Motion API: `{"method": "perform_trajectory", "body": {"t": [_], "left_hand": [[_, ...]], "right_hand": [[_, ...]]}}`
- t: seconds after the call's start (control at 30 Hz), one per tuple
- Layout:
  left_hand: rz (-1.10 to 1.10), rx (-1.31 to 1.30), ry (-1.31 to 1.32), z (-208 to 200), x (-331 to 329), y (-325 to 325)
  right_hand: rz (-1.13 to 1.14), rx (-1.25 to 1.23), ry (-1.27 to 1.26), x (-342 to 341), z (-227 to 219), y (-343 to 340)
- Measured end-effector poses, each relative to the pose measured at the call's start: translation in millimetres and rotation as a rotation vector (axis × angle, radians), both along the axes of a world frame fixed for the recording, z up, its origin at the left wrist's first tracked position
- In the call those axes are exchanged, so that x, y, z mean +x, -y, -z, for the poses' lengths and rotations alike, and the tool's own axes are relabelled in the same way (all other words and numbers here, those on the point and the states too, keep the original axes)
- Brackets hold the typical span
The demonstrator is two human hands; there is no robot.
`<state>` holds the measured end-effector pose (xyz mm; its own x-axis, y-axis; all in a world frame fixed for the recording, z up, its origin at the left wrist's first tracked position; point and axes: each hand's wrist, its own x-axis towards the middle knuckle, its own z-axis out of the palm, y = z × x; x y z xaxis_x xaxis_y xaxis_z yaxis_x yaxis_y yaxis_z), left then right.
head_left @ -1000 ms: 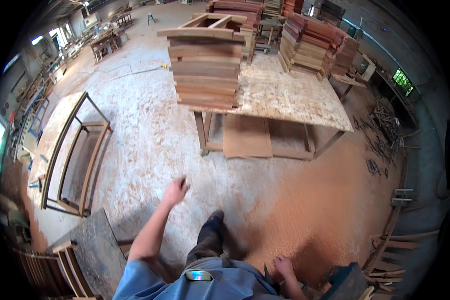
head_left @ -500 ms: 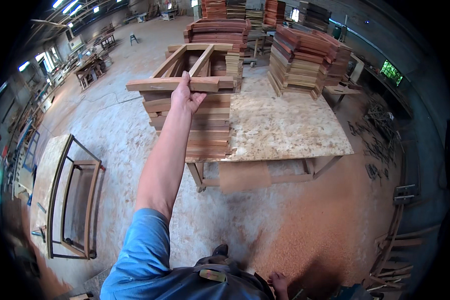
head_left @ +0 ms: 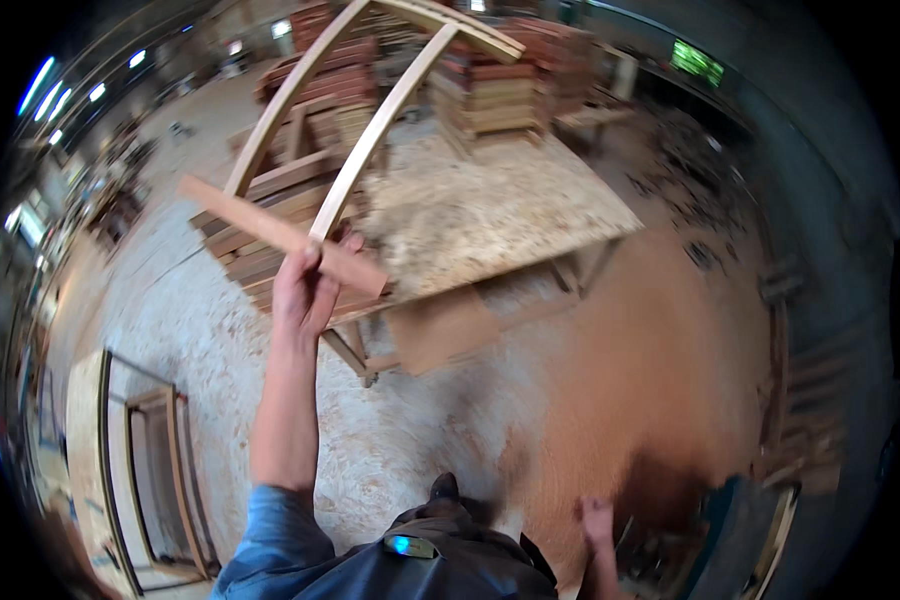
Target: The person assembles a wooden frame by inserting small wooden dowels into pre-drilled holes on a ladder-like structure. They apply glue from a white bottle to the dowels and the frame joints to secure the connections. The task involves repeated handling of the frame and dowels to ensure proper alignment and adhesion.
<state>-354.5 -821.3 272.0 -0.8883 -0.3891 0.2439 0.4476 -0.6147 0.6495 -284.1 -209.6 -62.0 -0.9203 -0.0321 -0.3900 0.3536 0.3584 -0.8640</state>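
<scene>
My left hand (head_left: 308, 285) grips the near crosspiece of a wooden frame (head_left: 375, 145), thumb on top and fingers wrapped round it. Two long, pale curved rails run from that reddish crosspiece to another bar at the far end. The frame is raised and tilted above a stack of similar wooden frames (head_left: 260, 250), its far end high over the table. Away from the wood, my right hand (head_left: 597, 522) hangs low at my right side, fingers loosely curled, with nothing visible in it.
A plywood-topped table (head_left: 510, 225) carries the frame stack on its left and another tall stack (head_left: 500, 95) at its back. At lower left stands a low wheeled bench (head_left: 88, 440). Reddish sawdust (head_left: 640, 380) covers the floor on the right; scraps (head_left: 680, 180) lie beyond.
My left hand has lifted the frame off the stack and drawn it nearer, tilting it clockwise. My view has turned to the right. My right hand has come up further into view.
</scene>
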Motion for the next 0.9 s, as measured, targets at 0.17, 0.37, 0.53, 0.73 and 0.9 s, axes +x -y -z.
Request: {"method": "perform_trajectory", "body": {"t": [0.17,0.37,0.53,0.73,0.9], "left_hand": [[-0.140,0.129,0.314,50.2,22.2,-181.7],[0.346,-0.196,0.604,170.5,87.9,-440.0],[0.773,-0.305,0.760,270.4,184.4,-617.1],[1.099,-0.395,0.827,225.9,139.2,-598.3],[1.189,-0.564,0.832,225.8,134.0,-630.7]], "right_hand": [[0.217,0.115,-0.425,14.2,-130.4,-62.6],[0.773,0.053,-0.409,176.3,-110.0,-250.8],[0.914,0.502,-0.532,339.3,-131.8,-348.9],[0.709,0.835,-0.661,302.8,-214.7,-235.3],[0.712,0.796,-0.642,275.6,-171.9,-269.6]]}}
